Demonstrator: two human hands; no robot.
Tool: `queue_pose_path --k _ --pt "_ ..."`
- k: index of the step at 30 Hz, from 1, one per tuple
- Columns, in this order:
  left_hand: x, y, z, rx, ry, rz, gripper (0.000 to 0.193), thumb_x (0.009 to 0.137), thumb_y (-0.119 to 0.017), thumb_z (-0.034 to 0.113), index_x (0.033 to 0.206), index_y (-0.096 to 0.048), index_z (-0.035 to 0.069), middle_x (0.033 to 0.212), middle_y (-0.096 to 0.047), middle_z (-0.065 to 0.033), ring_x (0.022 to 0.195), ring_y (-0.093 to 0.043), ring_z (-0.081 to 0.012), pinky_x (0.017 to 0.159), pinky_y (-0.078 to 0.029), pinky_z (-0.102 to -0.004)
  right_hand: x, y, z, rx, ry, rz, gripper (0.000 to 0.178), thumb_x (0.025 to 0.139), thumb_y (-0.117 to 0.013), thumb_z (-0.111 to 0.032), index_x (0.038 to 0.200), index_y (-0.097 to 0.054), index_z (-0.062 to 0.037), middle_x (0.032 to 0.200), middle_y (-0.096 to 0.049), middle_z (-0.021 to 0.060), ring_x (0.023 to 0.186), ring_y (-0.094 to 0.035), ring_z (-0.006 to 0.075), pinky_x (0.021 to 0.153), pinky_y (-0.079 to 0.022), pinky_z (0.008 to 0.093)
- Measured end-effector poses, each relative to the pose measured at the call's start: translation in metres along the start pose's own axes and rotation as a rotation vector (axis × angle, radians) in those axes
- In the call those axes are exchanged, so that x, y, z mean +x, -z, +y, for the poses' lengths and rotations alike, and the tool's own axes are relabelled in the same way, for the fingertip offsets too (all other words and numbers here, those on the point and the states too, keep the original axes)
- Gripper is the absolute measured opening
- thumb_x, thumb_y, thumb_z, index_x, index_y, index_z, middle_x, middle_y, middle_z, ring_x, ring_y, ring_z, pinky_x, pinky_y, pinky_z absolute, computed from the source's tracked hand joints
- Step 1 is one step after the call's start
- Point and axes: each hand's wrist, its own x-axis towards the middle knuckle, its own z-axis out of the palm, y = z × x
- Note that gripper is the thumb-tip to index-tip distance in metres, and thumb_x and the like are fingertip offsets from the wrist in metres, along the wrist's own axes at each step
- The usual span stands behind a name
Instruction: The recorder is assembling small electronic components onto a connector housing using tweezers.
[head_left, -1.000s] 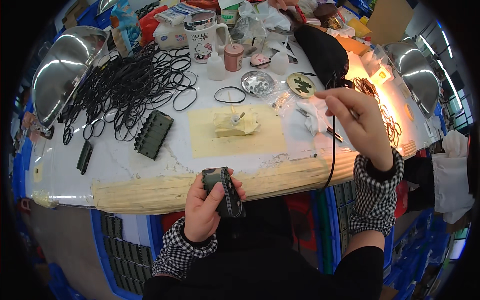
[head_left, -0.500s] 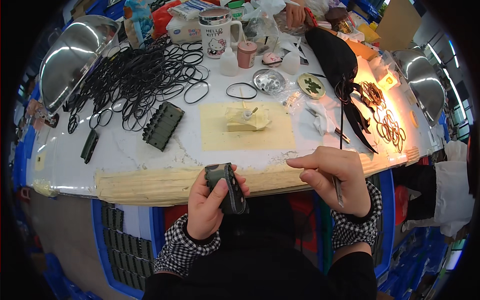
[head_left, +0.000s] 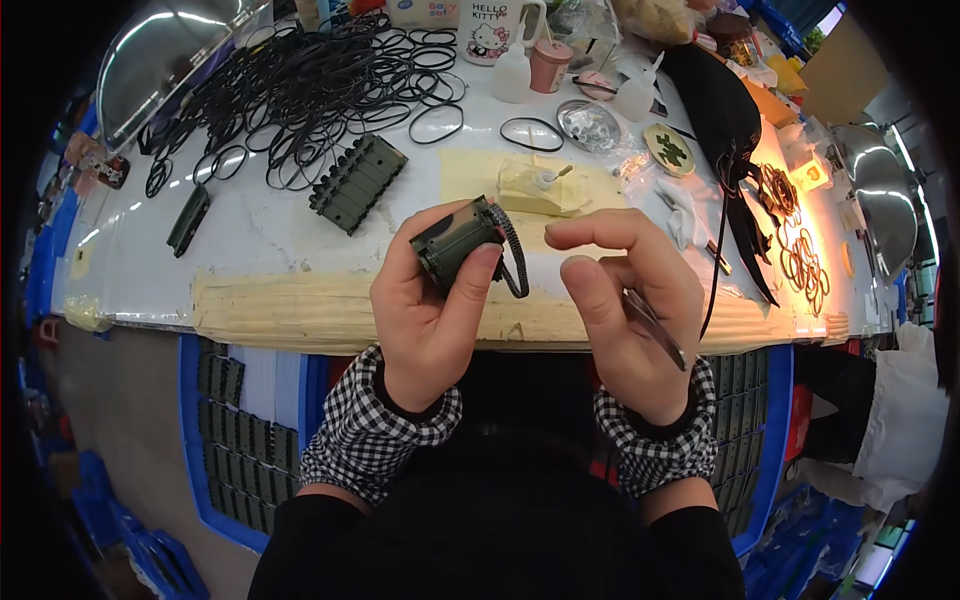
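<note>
My left hand (head_left: pixel 422 325) is closed round a small green-and-brown camouflage toy vehicle part (head_left: pixel 455 240), thumb across its side. A black ribbed track band (head_left: pixel 517 258) bows out from the part's right side as a loose loop. Just to the right, my right hand (head_left: pixel 650 300) has its thumb and forefinger apart, not touching the part. Metal tweezers (head_left: pixel 662 338) are tucked against its palm under the curled fingers. Both hands are above the table's taped front edge (head_left: pixel 290 308).
Farther left lie a ribbed green block of parts (head_left: pixel 360 183), a small green piece (head_left: pixel 188 220) and a heap of black bands (head_left: pixel 300 90). Beyond my hands are a taped beige block (head_left: pixel 530 188) and one black loop (head_left: pixel 532 134). Blue trays (head_left: pixel 190 440) of green parts sit below.
Both hands have moved up over the table edge, the right one closer to the left. The part has been turned, and its black band now stands out as a loop. The view has shifted.
</note>
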Motion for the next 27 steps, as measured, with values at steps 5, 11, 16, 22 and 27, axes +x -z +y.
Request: queue_pose_path --k 5,11,16,22,27 --pt "-0.002 -0.001 -0.006 0.180 -0.142 0.033 0.027 0.090 -0.058 -0.001 0.116 -0.051 -0.004 0.099 -0.059 -0.0087 0.087 -0.057 -0.0115 0.076 -0.046 -0.0236 0.002 -0.016 -0.001 -0.068 -0.002 0.019 0.023 0.075 -0.076 -0.007 0.096 -0.066 -0.0030 0.081 -0.066 0.0027 0.043 -0.035 0.0057 0.042 -0.031 0.0204" --pt "0.003 0.001 -0.012 0.456 -0.415 0.034 0.027 0.085 -0.061 -0.003 0.112 -0.057 -0.003 0.098 -0.059 -0.0143 0.085 -0.060 -0.0225 0.073 -0.048 -0.0285 0.003 -0.027 0.008 -0.013 0.034 0.080 0.019 0.076 -0.073 -0.003 0.094 -0.068 -0.0028 0.082 -0.066 0.0026 0.044 -0.035 0.0037 0.042 -0.030 0.0186" --pt "0.006 0.002 -0.012 0.542 -0.487 0.020 0.029 0.082 -0.063 -0.006 0.110 -0.058 -0.003 0.097 -0.059 -0.0150 0.085 -0.059 -0.0248 0.072 -0.049 -0.0298 0.005 -0.026 0.015 0.158 -0.027 0.067 0.013 0.081 -0.070 -0.003 0.093 -0.067 0.0001 0.072 -0.062 -0.0013 0.045 -0.033 -0.0009 0.043 -0.025 0.0160" --pt "0.008 0.004 -0.012 0.601 -0.490 -0.001 0.028 0.082 -0.063 -0.006 0.110 -0.058 -0.003 0.098 -0.059 -0.0146 0.085 -0.059 -0.0250 0.072 -0.049 -0.0304 0.009 -0.023 0.017 0.405 -0.241 -0.002 0.008 0.085 -0.067 -0.006 0.087 -0.064 0.0016 0.062 -0.054 -0.0066 0.047 -0.031 -0.0033 0.042 -0.022 0.0156" --pt "0.007 0.004 -0.020 0.491 -0.386 0.017 0.028 0.084 -0.061 -0.004 0.111 -0.056 -0.002 0.100 -0.059 -0.0139 0.086 -0.059 -0.0242 0.074 -0.049 -0.0299 0.008 -0.024 0.022 0.240 -0.150 -0.063 0.008 0.084 -0.066 -0.006 0.082 -0.061 -0.0002 0.061 -0.054 -0.0059 0.046 -0.031 -0.0031 0.042 -0.022 0.0164"
